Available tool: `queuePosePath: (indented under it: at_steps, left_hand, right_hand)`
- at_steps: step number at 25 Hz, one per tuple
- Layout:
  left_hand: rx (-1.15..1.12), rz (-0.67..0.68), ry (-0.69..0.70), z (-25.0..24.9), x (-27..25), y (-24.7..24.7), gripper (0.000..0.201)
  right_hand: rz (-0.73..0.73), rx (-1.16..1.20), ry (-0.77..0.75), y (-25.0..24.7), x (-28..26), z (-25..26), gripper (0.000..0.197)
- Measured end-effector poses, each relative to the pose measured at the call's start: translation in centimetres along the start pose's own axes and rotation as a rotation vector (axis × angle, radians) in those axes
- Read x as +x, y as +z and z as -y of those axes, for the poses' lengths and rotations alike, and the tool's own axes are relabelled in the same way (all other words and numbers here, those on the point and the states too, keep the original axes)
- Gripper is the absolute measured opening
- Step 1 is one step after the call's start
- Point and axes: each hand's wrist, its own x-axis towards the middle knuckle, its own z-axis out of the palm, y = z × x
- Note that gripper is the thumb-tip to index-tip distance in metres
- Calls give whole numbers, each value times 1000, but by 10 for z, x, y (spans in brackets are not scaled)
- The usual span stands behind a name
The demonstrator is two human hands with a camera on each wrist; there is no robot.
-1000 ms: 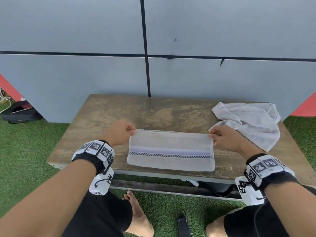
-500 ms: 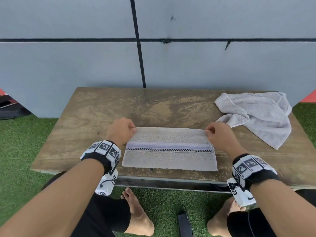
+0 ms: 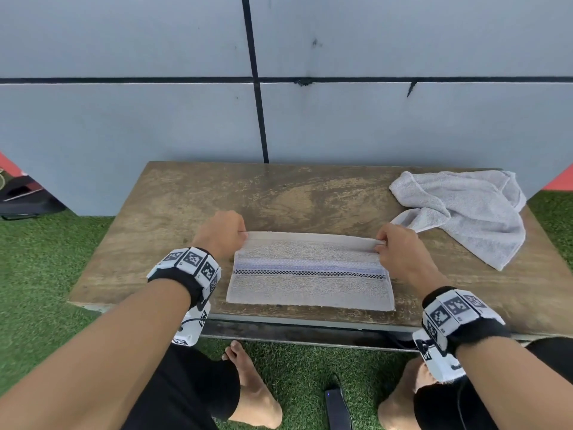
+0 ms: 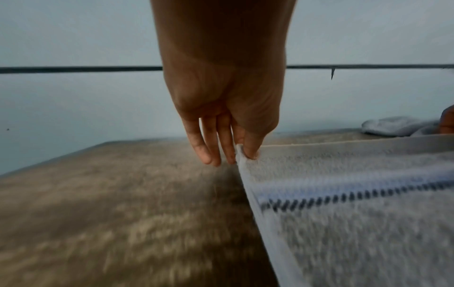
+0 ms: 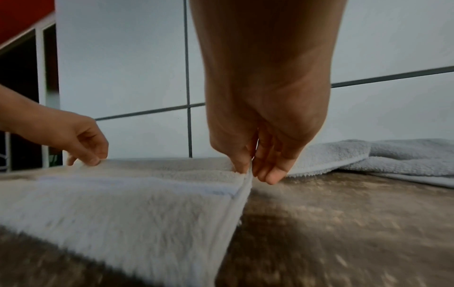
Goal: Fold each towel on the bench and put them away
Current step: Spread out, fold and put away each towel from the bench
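Pinching the two far corners of a striped towel [image 3: 310,271], both hands work at the near edge of the wooden surface [image 3: 173,218]. Left hand [image 3: 220,231]: thumb and fingers [image 4: 250,149] close on the towel's far left corner, with the remaining fingers pointing down beside the cloth, as the left wrist view shows. Right hand [image 3: 398,251]: thumb and fingers [image 5: 239,157] grip the far right corner, the other fingertips hanging just beside the towel's right edge. The towel is folded into a long band lying flat near the middle of the surface's near edge, its far edge raised slightly between the two grips; a pale blue stripe and a dark checked line run along its length. A second towel [image 3: 465,212], plain grey and crumpled, lies unfolded at the far right corner of the surface, close to the right hand but apart from the striped one. Each wrist carries a black band [image 3: 189,268] with white patterned tiles. Behind the surface stands a grey panelled wall [image 3: 124,119]; green turf [image 3: 40,268] covers the ground, where a bare foot [image 3: 248,383] and a dark flat object [image 3: 336,408] show below the near edge.
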Motion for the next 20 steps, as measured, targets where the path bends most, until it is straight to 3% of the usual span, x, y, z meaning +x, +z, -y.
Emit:
queuePosePath:
  at_steps: [5,8,10,12,15,16,17,20]
  left_hand:
    - [-147,-217,187,-2,-11,-45,18]
    - [-246,-418,312,1,-32,-64,11]
    - [-269,-490,353,4,-48,-63,9]
    - [-234,-439,351,13,-61,-44,10]
    - [-166,-42,205,27,-80,0,14]
    - [-167,65,152,29,-85,14,16]
    - [-189,101,100,29,-88,26,15]
    - [-263,-15,-77,20,-87,41,25]
  right_hand:
    - [-295,156,-125,-49,-10,18,19]
    - [-502,298,-231,-73,-26,23,15]
    - [-541,332,-272,-72,-40,18,17]
    - [-424,304,-232,-57,-54,9,19]
    - [12,151,-59,-22,-72,-9,30]
    - [91,144,-10,-10,-76,-15,33]
    - [105,171,36,-1,-78,-20,33]
    - [-36,232,143,11,-80,-17,8]
